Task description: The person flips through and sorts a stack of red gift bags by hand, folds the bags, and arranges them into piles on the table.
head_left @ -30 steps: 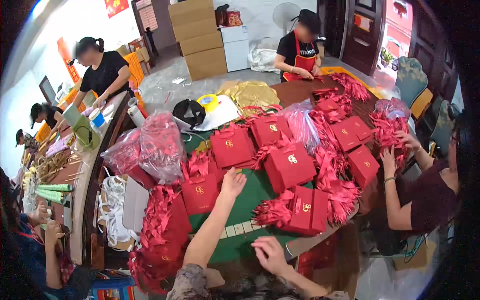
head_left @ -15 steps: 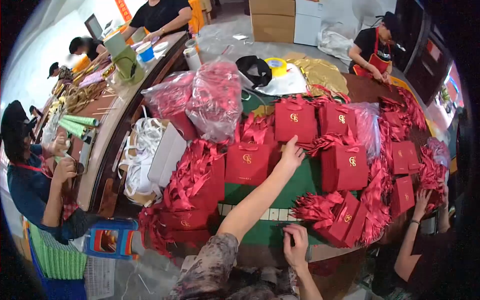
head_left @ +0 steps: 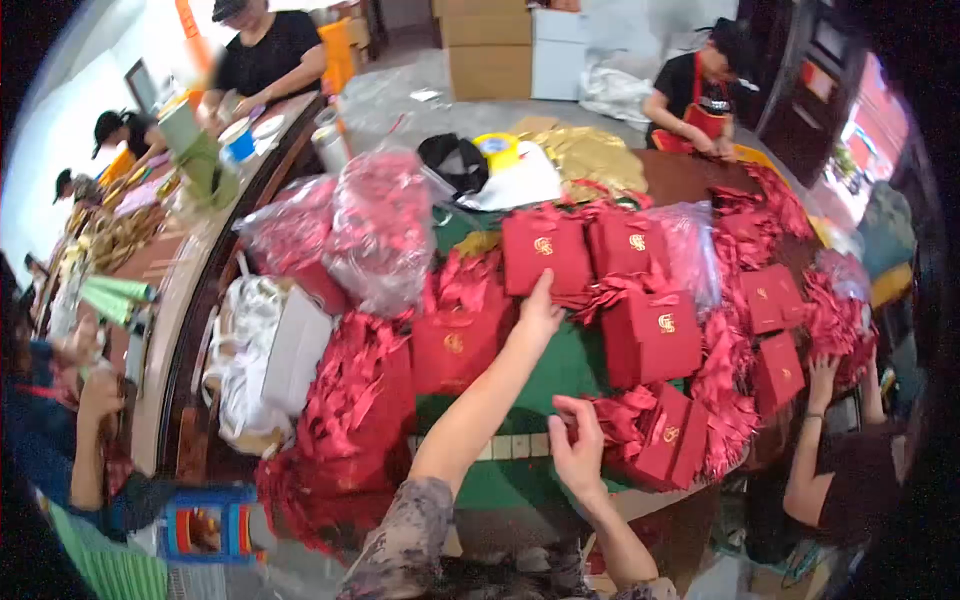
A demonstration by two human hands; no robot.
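Squarish red bag (head_left: 557,262), gold monogram (head_left: 543,246) facing the camera, among other red bags (head_left: 652,340)

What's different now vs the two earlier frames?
Over the last second the left hand moved forward from the green surface onto the lower front of the gold-logo red gift bag; whether it grips is unclear. The right hand moved forward to the right end of the pale tile-like row, holding nothing visible. Camera view shifted too. Unchanged: white straps, yellow tape roll.
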